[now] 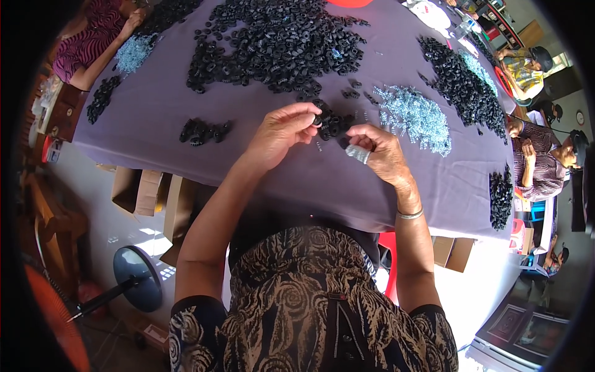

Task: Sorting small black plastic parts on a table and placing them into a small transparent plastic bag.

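Observation:
My left hand (282, 133) is closed, pinching a small black round plastic part (318, 118) between thumb and fingertips. To its right, my right hand (384, 152) is closed too, thumb and fingers curled together. What its fingertips hold, if anything, is too small to make out. A whitish wrap (357, 153) covers one of its fingers. Just behind and between my hands lies a small cluster of black parts (334, 126). A few tiny springs (319, 146) lie loose on the cloth near my left hand. Beyond my right hand spreads a pile of pale blue, shiny small springs (416, 121).
A large heap of black parts (279, 46) covers the far middle of the purple tablecloth (155, 130). Smaller black groups lie at left (203, 132) and right (501, 197). A person (93, 43) works at far left; others (545, 155) sit at right.

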The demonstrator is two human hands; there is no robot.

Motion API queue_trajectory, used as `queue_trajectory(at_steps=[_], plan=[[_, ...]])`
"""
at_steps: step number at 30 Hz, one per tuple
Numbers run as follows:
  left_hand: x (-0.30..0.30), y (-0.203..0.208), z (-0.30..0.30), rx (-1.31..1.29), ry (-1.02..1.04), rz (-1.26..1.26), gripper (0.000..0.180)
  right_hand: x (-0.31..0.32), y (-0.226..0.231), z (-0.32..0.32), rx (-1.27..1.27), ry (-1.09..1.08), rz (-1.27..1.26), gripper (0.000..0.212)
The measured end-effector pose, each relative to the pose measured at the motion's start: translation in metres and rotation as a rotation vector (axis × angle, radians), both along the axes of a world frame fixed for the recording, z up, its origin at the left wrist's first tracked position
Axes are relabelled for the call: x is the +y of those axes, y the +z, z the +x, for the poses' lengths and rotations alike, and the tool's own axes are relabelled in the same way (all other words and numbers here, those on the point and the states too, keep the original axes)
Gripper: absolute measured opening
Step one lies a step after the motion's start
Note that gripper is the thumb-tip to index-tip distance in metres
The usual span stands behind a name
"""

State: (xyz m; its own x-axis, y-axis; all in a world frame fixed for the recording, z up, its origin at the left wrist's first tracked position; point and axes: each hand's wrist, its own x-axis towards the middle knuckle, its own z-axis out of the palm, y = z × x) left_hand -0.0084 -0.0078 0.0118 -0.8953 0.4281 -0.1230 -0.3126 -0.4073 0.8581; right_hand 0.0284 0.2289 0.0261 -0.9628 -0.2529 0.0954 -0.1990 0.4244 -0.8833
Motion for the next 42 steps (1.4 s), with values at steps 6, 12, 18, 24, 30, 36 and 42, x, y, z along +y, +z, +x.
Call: queue_trajectory(at_steps=[6, 12, 18, 24, 30, 36, 42], plan=[[-0.002, -0.006, -0.002, 0.001, -0.005, 0.04, 0.016, -0.018, -0.004, -0.001, 0.225, -0.027, 0.17, 0.025], [0.001, 0.001, 0.001, 0.009, 0.008, 0.003, 0.018, -0.025, -0.006, -0.005, 0.276, -0.143, 0.191, 0.021], [-0.001, 0.007, 0.008, 0.059, 0.081, -0.1, 0.017, -0.017, -0.021, -0.009, 0.226, -0.191, -0.096, 0.02], [0.006, 0.016, 0.013, 0.139, 0.035, -0.095, 0.013, 0.04, 0.011, -0.018, 0.203, -0.3, -0.231, 0.013], [0.032, 0.009, 0.036, 0.252, -0.221, -0.127, 0.013, 0.037, 0.008, -0.03, 0.277, -0.219, 0.163, 0.021], [0.025, 0.004, 0.031, 0.321, -0.172, -0.241, 0.016, 0.028, 0.009, -0.044, 0.587, -0.048, 0.602, 0.032], [0.021, -0.001, 0.023, 0.165, -0.029, -0.091, 0.015, 0.026, 0.004, -0.049, 0.51, -0.071, 0.549, 0.014]])
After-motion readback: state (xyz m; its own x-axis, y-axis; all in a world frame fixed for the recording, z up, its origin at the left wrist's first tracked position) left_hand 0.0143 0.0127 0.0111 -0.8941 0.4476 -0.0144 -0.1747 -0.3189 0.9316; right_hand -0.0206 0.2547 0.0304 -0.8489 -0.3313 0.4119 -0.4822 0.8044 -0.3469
